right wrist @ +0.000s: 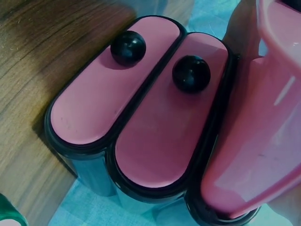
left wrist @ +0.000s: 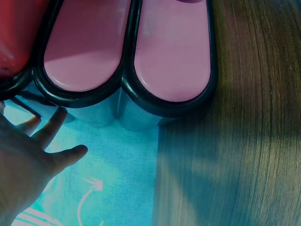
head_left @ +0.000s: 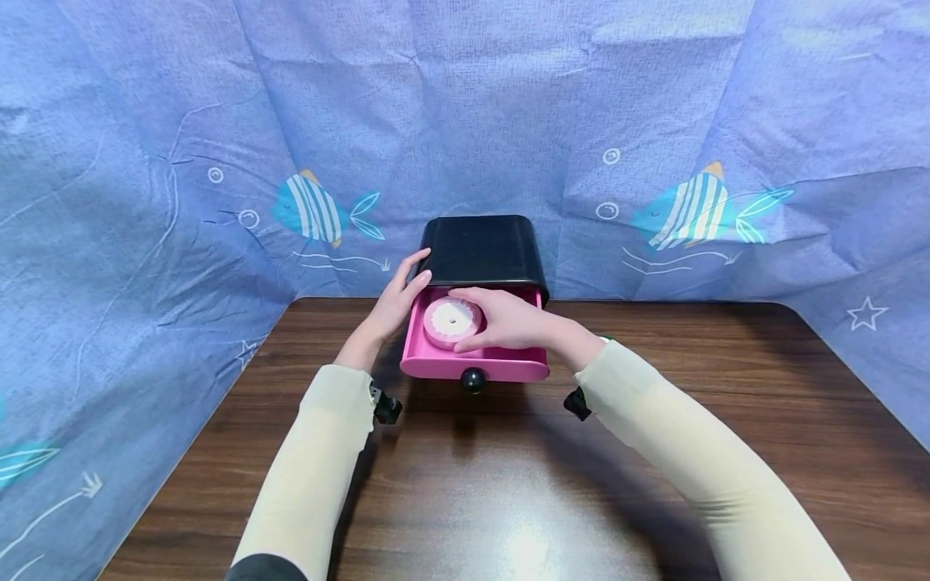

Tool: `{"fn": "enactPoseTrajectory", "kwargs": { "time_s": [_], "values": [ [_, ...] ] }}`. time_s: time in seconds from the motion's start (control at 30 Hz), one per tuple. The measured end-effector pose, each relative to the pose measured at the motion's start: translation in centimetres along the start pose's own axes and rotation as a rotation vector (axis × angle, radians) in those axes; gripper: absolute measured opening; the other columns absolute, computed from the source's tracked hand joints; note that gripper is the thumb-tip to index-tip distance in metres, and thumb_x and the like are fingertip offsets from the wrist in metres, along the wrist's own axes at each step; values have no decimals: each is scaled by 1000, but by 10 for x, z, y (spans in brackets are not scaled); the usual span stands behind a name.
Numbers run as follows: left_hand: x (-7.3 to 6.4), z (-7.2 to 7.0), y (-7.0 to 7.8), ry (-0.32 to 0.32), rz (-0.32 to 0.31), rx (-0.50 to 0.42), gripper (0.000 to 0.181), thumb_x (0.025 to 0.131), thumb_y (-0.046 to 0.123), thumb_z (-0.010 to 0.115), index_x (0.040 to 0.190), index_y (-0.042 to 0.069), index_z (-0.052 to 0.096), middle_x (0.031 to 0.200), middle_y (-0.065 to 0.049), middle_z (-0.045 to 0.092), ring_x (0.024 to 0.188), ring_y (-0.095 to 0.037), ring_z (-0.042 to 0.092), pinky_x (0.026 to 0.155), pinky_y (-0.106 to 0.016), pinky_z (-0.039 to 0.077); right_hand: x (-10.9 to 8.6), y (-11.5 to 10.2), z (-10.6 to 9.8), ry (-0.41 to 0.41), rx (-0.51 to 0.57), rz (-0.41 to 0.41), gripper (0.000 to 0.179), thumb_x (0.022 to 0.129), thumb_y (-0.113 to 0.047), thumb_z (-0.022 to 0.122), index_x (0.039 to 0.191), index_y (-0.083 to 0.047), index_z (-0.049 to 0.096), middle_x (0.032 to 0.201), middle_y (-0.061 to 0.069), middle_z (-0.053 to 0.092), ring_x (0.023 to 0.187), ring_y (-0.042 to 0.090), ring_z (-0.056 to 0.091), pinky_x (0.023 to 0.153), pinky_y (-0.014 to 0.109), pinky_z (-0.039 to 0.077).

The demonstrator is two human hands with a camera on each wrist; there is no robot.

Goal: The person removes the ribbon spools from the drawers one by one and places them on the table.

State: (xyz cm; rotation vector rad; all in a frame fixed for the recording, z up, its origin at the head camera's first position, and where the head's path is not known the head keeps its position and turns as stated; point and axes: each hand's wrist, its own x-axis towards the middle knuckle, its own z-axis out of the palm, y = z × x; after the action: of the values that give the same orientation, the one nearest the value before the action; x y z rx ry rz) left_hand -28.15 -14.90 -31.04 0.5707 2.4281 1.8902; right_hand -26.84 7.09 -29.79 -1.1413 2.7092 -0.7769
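A black drawer unit (head_left: pixel 483 250) stands at the back of the table, its pink top drawer (head_left: pixel 475 369) pulled out by a black knob's side toward me. Inside the drawer, my right hand (head_left: pixel 512 319) grips a round pink spool (head_left: pixel 452 320) with a white face and a small centre hole, thumb in front and fingers behind. My left hand (head_left: pixel 395 303) rests against the unit's left side, fingers extended. In the left wrist view the left hand (left wrist: pixel 23 162) shows spread fingers beside the unit. The right hand's grip is not clear in the right wrist view.
Two lower pink drawers (right wrist: pixel 162 136) with black knobs are closed. A green-rimmed object (right wrist: pixel 11 214) lies on the table, mostly hidden behind my right wrist in the head view. A blue fish-patterned cloth (head_left: pixel 479 121) hangs behind the wooden table (head_left: pixel 436 484).
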Motion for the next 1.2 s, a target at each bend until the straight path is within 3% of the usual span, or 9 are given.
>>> {"fn": "enactPoseTrajectory", "kwargs": {
  "time_s": [0.47, 1.0, 1.2],
  "values": [
    [0, 0, 0, 6, 7, 12, 56, 102, 21, 44, 153, 7, 26, 157, -18, 19, 138, -32, 29, 110, -44, 29, 5, 1, 5, -15, -15, 13, 83, 79, -43, 79, 146, -10, 43, 142, 8, 49, 126, 21, 46, 104, 41, 37],
    [-1, 1, 2, -1, 3, 14, 56, 102, 21, 43, 153, 6, 25, 157, -19, 18, 138, -34, 29, 109, -46, 30, -4, -4, -1, 82, 13, -8, 78, 77, -45, 79, 140, -9, 53, 136, 6, 56, 122, 19, 51, 100, 39, 41],
    [3, -1, -5, 6, -3, 29, 56, 103, 23, 44, 154, 9, 25, 157, -17, 17, 139, -33, 27, 110, -47, 29, -13, -6, -8, 119, 27, -11, 77, 76, -48, 79, 139, -10, 55, 135, 4, 57, 122, 18, 51, 100, 39, 41]
  ]
}}
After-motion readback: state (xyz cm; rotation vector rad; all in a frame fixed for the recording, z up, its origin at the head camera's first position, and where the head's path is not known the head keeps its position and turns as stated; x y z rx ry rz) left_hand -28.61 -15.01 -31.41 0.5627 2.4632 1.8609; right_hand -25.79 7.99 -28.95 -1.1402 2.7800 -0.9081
